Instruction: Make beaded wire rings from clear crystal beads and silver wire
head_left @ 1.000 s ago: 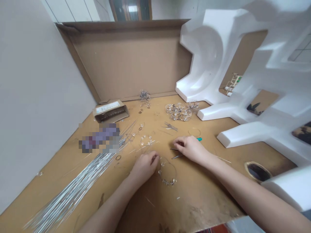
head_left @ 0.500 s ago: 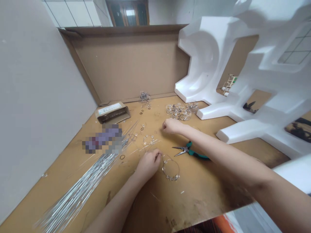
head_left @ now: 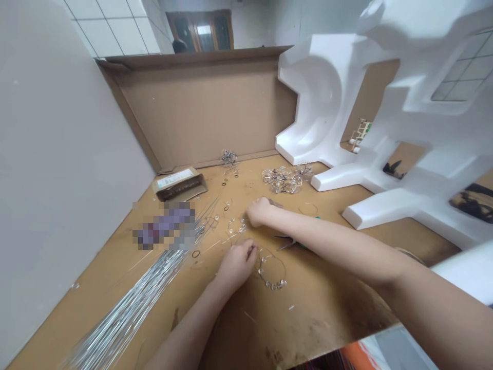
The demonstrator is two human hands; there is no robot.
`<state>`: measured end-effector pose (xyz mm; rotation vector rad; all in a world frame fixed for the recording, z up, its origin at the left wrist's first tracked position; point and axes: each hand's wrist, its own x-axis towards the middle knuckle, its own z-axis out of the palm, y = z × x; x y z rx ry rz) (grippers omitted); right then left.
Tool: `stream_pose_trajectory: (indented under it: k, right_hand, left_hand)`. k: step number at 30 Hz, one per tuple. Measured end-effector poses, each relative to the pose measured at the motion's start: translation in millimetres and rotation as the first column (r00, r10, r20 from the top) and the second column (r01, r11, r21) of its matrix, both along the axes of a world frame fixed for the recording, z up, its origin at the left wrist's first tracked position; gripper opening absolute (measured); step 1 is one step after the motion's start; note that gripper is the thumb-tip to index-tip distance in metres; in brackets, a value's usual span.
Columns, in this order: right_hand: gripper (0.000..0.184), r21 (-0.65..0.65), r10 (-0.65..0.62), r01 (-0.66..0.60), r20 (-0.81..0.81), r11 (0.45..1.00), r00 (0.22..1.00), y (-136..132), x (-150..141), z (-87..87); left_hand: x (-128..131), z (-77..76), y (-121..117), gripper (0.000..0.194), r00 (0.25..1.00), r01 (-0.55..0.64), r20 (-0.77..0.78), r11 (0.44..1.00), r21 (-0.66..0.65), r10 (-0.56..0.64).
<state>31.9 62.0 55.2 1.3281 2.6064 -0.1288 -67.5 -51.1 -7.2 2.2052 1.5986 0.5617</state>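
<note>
My left hand (head_left: 238,261) pinches the end of a beaded wire loop (head_left: 273,283), which lies on the table with several clear beads threaded along its near side. Farther forward, my right hand (head_left: 259,211) is curled downward at the right edge of a second ring of clear beads (head_left: 231,229); its fingertips are hidden. Under my right forearm lie needle-nose pliers (head_left: 285,241), jaws apart and the green handles mostly covered. Loose wire pieces (head_left: 214,249) are strewn left of my hands.
A bundle of silvery wires (head_left: 134,303) stretches along the left. Behind it stand a small cardboard box (head_left: 181,181) and a pixelated purple item (head_left: 165,226). Finished-looking wire rings (head_left: 283,180) are heaped at the back, beside white foam packing (head_left: 370,192). Small dark rings (head_left: 196,254) lie about.
My right hand has let go of the pliers and moved forward and left to the second bead ring. My left hand keeps its pinch on the beaded loop. The view has shifted slightly.
</note>
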Motion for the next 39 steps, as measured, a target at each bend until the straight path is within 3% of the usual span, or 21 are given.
stream_pose_trajectory:
  k: [3, 9, 13, 19, 22, 25, 28, 31, 33, 35, 39]
  right_hand:
    - [0.028, 0.053, -0.05, 0.049, 0.018, 0.997, 0.999, -8.5, 17.5, 12.6]
    - [0.022, 0.16, 0.078, -0.072, -0.032, 0.985, 0.996, -63.1, 41.6, 23.3]
    - [0.019, 0.191, 0.139, -0.122, -0.081, 0.974, 0.987, -91.3, 41.7, 19.8]
    - [0.018, 0.219, 0.104, -0.068, -0.158, 0.973, 0.982, -97.8, 55.9, 3.4]
    - [0.018, 0.162, 0.078, -0.023, -0.342, 0.987, 0.937, -97.0, 68.6, -8.2]
    - [0.016, -0.17, -0.122, 0.011, -0.664, 0.985, 0.737, -93.2, 78.4, -19.0]
    - [0.024, -0.561, -0.466, -0.097, -0.76, 0.822, 0.452, -87.7, 82.6, -27.5]
    - [0.032, -0.692, -0.636, -0.231, -0.721, 0.684, 0.276, -84.3, 85.2, -31.6]
    - [0.032, -0.72, -0.678, -0.283, -0.693, 0.633, 0.245, -83.3, 88.4, -32.3]
    - [0.031, -0.742, -0.695, -0.296, -0.669, 0.601, 0.265, -82.5, 92.8, -32.6]
    - [0.029, -0.727, -0.647, -0.254, -0.685, 0.638, 0.335, -81.0, 100.4, -33.8]
  left_hand:
    - [1.4, 6.2, -2.7, 0.018, 0.996, -0.054, -0.071, 0.996, 0.071, 0.06]
    - [1.6, 24.7, -7.7, 0.019, 0.944, -0.144, -0.238, 0.937, 0.319, 0.227]
    - [1.0, 27.7, -8.1, 0.021, 0.929, -0.054, -0.336, 0.954, 0.293, 0.156]
    - [8.9, 22.5, -10.5, 0.029, 0.925, 0.033, -0.371, 0.96, 0.28, 0.076]
    - [12.3, 21.4, -10.8, 0.027, 0.972, 0.022, -0.233, 0.97, 0.241, 0.036]
    - [12.9, 22.4, -9.3, 0.022, 0.997, -0.009, 0.077, 0.985, 0.17, -0.004]
    - [11.5, 23.5, -5.7, 0.017, 0.878, -0.021, 0.475, 0.995, -0.098, 0.066]
    - [9.4, 23.2, -2.0, 0.018, 0.67, 0.077, 0.717, 0.942, -0.327, 0.194]
    - [8.5, 22.7, -0.8, 0.02, 0.58, 0.163, 0.781, 0.906, -0.39, 0.232]
    - [8.6, 22.5, -1.1, 0.022, 0.535, 0.223, 0.798, 0.865, -0.45, 0.278]
    - [9.9, 23.1, -3.4, 0.024, 0.503, 0.276, 0.796, 0.811, -0.516, 0.335]
